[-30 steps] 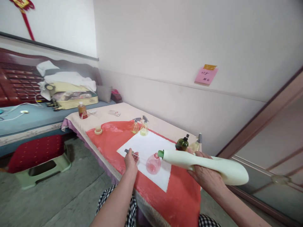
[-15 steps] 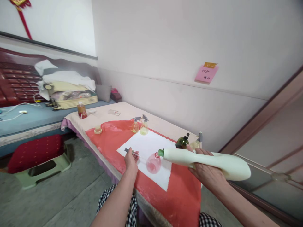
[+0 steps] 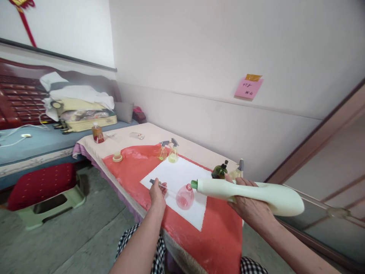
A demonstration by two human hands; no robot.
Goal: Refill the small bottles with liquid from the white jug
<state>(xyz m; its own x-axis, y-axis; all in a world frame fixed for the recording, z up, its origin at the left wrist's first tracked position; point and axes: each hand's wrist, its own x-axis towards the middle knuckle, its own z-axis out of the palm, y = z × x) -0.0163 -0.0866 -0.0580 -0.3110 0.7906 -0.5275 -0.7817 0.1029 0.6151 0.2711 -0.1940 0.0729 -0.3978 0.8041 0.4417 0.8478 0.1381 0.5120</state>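
Observation:
My right hand [image 3: 247, 207] grips a long white plastic bottle with a green spout [image 3: 251, 193], held almost level. Its spout sits right at the neck of a small pink clear bottle [image 3: 184, 196] that stands on a white cloth [image 3: 179, 179]. My left hand [image 3: 157, 195] is closed on a grey spray head with a thin clear tube [image 3: 156, 183], resting on the cloth left of the pink bottle.
A red sheet [image 3: 134, 167] covers the table. Two small yellow spray bottles [image 3: 169, 150] stand at the cloth's far edge. A dark green bottle [image 3: 219, 171] and another spray bottle [image 3: 238, 170] stand behind the white bottle. A tape roll [image 3: 117, 156], an amber bottle [image 3: 97, 133] and a bed [image 3: 34, 140] lie left.
The white bottle's fat end has risen a little, so it lies closer to level. The spout stays at the pink bottle's neck. My left hand has not moved.

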